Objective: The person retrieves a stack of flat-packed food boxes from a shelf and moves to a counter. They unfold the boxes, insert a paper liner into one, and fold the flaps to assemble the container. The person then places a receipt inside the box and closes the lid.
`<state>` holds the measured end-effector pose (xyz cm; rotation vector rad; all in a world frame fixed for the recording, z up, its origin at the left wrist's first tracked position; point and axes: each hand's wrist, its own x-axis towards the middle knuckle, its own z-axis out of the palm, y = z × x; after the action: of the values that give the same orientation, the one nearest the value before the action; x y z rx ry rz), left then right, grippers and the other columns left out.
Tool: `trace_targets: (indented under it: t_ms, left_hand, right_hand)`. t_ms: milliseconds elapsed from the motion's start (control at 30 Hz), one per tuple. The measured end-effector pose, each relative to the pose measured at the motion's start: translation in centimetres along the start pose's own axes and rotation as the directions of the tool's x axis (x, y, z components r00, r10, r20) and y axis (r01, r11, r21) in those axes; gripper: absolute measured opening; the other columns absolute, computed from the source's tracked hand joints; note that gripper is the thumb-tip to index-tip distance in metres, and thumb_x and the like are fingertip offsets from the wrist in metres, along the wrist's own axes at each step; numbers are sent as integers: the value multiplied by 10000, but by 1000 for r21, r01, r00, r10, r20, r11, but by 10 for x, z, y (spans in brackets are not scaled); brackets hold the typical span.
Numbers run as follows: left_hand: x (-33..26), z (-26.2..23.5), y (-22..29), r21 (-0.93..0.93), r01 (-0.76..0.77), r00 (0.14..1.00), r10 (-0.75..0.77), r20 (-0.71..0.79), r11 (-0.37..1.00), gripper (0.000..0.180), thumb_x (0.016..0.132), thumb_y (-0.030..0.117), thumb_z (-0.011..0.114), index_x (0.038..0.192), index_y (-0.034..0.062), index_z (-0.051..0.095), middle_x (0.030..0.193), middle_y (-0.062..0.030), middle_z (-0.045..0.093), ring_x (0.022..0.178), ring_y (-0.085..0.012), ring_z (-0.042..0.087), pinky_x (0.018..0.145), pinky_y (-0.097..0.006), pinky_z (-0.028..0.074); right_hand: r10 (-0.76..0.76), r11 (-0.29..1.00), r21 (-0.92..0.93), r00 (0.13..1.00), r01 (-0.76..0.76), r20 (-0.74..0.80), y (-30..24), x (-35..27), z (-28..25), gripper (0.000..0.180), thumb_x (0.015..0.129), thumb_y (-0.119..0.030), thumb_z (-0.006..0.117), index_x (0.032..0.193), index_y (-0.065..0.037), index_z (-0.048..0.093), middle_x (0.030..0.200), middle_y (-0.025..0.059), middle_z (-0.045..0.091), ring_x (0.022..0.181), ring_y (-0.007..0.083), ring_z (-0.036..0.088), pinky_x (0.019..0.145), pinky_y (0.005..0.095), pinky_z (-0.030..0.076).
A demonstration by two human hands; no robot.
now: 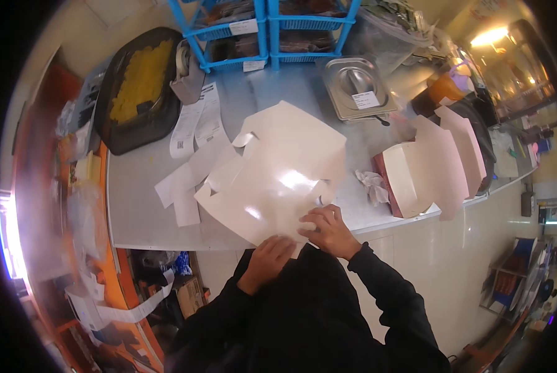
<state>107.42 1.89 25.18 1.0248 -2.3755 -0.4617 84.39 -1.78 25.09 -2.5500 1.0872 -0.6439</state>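
A partly folded white cardboard box blank (278, 168) lies on the metal counter before me, glossy side up, with slots and tabs cut along its sides. At its near edge my left hand (268, 262) is closed on the card, fingers bent together and thumb hidden. My right hand (329, 231) grips the near right part of the card with curled fingers, beside a small tab. Farther right stands an open takeaway box (409, 177) with a white inside, its lid raised. Crumpled white paper (373, 186) sits between it and the blank.
Blue basket racks (269, 37) stand at the back. A lidded metal container (356, 87) is back right; a black tray of yellow food (138, 87) is back left. Printed paper slips (197, 121) lie left of the blank. The counter's front edge (166, 247) runs near my body.
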Motion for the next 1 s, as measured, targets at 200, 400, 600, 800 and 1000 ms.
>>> trace_targets:
  t_ms: [200,400,600,800,1000]
  left_hand:
    - [-10,4,-11,-121,18,998,-26,-63,992,263,772,43,639,1032,36,682,1063,-78,650,1049,-255,628,943,-415,506]
    - [-19,1,-15,-176,3,998,-14,-64,984,244,795,59,649,1037,38,683,1079,-83,648,1075,-254,617,970,-421,481]
    - [-24,-3,-16,-175,-25,998,15,-59,984,252,798,29,649,1048,28,675,1117,-81,639,1103,-253,606,960,-419,482]
    - [-33,-5,-16,-231,122,972,-163,-169,965,297,780,-28,649,1015,143,713,983,-43,628,960,-231,625,1014,-494,415]
    - [-43,-26,-10,-167,172,959,-204,-198,971,282,732,5,705,961,168,722,935,-22,630,886,-202,610,1072,-496,324]
  right_hand:
    - [143,970,183,985,-158,95,-6,1,12,325,657,15,641,946,-134,648,1173,38,547,1157,282,482,992,457,331]
    - [251,844,432,946,-317,205,-18,7,-10,436,659,61,610,1044,-143,603,1219,55,519,1177,310,445,1036,462,269]
    - [320,884,293,929,-364,187,-30,2,-17,473,740,-114,731,1186,-177,586,1253,76,499,1218,294,420,1070,494,236]
    - [167,969,168,981,-182,98,-23,-3,-13,311,788,-181,745,1090,-159,669,1111,40,582,1114,242,521,1011,482,320]
    - [447,855,297,894,-424,-10,-37,26,-15,82,804,-124,722,875,-108,684,838,17,631,823,238,597,765,416,401]
